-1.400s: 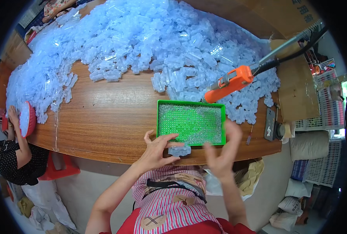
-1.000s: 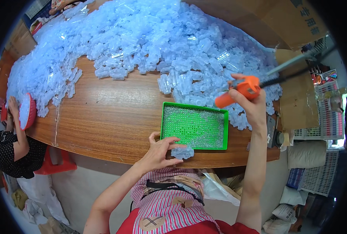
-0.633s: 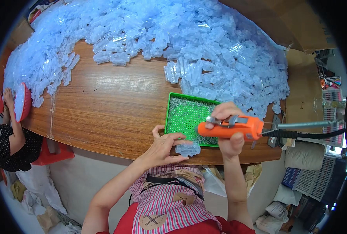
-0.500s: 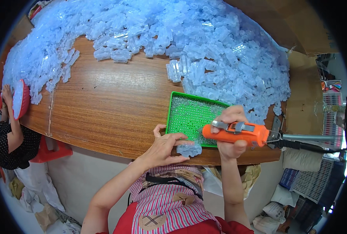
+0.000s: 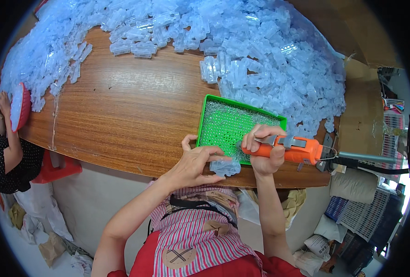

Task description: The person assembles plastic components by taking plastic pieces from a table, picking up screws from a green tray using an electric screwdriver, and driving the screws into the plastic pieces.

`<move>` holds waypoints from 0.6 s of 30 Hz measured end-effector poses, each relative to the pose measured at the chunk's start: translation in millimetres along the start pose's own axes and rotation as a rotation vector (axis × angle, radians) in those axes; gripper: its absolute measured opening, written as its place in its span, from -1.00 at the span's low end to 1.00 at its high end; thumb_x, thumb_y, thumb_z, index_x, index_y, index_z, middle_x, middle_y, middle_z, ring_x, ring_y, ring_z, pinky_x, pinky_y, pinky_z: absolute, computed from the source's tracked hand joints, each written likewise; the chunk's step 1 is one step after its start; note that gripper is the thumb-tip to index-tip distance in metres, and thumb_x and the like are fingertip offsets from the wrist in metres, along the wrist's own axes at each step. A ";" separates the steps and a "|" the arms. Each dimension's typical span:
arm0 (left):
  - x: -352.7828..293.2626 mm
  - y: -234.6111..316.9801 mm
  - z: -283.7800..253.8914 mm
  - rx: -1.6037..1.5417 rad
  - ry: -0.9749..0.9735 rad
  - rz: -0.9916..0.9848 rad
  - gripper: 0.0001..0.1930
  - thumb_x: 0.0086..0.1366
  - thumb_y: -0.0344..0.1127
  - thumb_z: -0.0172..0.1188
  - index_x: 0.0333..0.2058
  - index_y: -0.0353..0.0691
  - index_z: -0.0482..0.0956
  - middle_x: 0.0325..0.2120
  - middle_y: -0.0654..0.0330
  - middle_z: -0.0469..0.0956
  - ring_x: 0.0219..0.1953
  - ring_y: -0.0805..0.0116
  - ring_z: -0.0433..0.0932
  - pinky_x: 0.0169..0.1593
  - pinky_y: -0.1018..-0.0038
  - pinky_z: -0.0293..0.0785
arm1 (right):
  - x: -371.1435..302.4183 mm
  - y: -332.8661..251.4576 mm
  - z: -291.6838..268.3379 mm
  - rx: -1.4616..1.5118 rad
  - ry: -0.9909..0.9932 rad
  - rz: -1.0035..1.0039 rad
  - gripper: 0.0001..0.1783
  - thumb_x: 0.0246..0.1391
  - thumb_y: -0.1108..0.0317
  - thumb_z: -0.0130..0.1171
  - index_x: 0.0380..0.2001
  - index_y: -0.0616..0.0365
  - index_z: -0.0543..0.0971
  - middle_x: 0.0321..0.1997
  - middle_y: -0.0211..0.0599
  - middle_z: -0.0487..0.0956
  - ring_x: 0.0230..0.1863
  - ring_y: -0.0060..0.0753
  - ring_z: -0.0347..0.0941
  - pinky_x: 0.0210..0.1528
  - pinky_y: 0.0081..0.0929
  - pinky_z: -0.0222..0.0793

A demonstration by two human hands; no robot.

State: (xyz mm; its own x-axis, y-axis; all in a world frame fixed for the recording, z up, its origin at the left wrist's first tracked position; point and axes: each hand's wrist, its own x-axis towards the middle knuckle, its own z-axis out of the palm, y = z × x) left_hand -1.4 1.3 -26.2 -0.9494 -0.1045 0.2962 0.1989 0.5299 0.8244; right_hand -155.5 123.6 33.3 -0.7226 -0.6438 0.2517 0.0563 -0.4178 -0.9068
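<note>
While left hand [image 5: 193, 165] pinches clear part [image 5: 226, 167] lying between hands, right hand [image 5: 263, 165] grips orange driver [image 5: 308, 150].

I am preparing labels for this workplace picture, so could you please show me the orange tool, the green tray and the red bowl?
Orange tool [image 5: 302, 154], head view: side of its body.
Green tray [image 5: 221, 134], head view: its perforated floor.
Red bowl [image 5: 25, 108], head view: its outer wall.

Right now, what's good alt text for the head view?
A person's right hand grips an orange tool over a green tray of silvery bits; the left hand holds a clear plastic part at the tray's near edge. Clear pieces lie heaped beyond.
</note>
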 end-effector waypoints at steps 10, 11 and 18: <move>-0.4 0.5 -0.6 -0.013 0.000 0.009 -0.33 -0.01 -0.02 0.39 -0.02 -0.15 0.26 -0.09 0.33 0.54 -0.01 0.34 0.49 0.17 0.01 -0.16 | -3.5 7.2 6.6 0.078 0.002 -0.009 -0.38 0.00 -0.18 0.24 -0.32 0.26 0.45 -0.63 -0.35 0.37 -0.62 -0.52 0.29 -0.57 -0.54 0.28; -1.2 0.1 -0.3 -0.008 0.006 0.012 -0.33 -0.02 -0.02 0.40 -0.03 -0.15 0.26 -0.09 0.33 0.54 -0.01 0.34 0.49 0.17 0.01 -0.16 | -3.8 7.8 6.8 0.078 0.004 -0.006 -0.38 -0.01 -0.18 0.24 -0.33 0.27 0.45 -0.63 -0.35 0.37 -0.62 -0.51 0.29 -0.57 -0.54 0.28; 0.2 1.0 -0.3 -0.020 0.001 0.009 -0.34 -0.02 -0.02 0.40 -0.03 -0.15 0.26 -0.09 0.34 0.54 -0.01 0.34 0.49 0.17 -0.01 -0.17 | -4.9 10.6 3.2 0.059 0.006 -0.016 -0.38 0.00 -0.18 0.24 -0.32 0.27 0.45 -0.63 -0.35 0.37 -0.62 -0.53 0.28 -0.58 -0.54 0.28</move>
State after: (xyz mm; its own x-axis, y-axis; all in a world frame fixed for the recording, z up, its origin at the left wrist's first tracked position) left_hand -1.2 1.5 -25.1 -0.9473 -0.1006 0.3043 0.2125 0.5137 0.8313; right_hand -149.1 120.3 23.5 -0.7278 -0.6332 0.2635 0.0853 -0.4649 -0.8813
